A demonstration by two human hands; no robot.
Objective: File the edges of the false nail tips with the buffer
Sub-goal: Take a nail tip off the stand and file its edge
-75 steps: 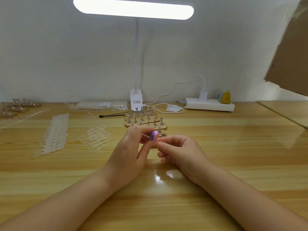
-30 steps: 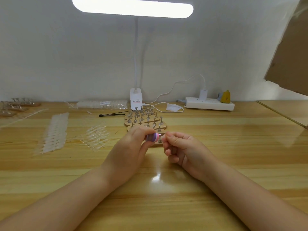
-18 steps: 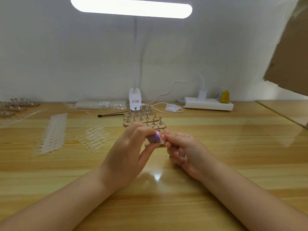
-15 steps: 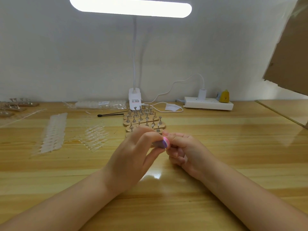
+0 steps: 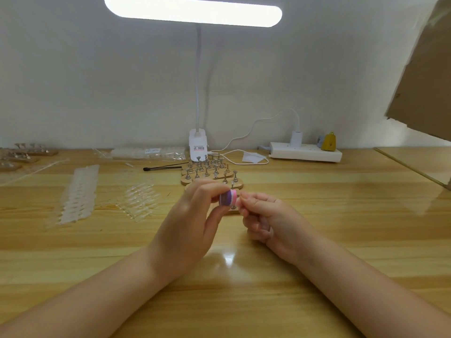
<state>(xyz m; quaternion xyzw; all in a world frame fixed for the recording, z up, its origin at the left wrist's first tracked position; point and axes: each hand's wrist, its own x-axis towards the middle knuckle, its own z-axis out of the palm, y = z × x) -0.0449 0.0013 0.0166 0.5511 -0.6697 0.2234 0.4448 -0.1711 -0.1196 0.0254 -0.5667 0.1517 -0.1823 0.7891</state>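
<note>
Two hands meet: our left hand (image 5: 188, 223) fingers pinch the buffer (image 5: 228, 197) end-on. Our right hand (image 5: 266, 215) fingers curl beside it, presumably presenting a nail tip; we cannot see one.

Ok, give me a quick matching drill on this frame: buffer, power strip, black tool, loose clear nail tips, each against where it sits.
Things:
1. buffer
2. power strip
3. black tool
4. clear nail tips

Places:
A. lying left of the wooden stands
B. pinched in the left hand
C. spread on the table left of the hands
D. by the wall, right of the lamp base

Pairs: 1-B, 2-D, 3-A, 4-C
</note>
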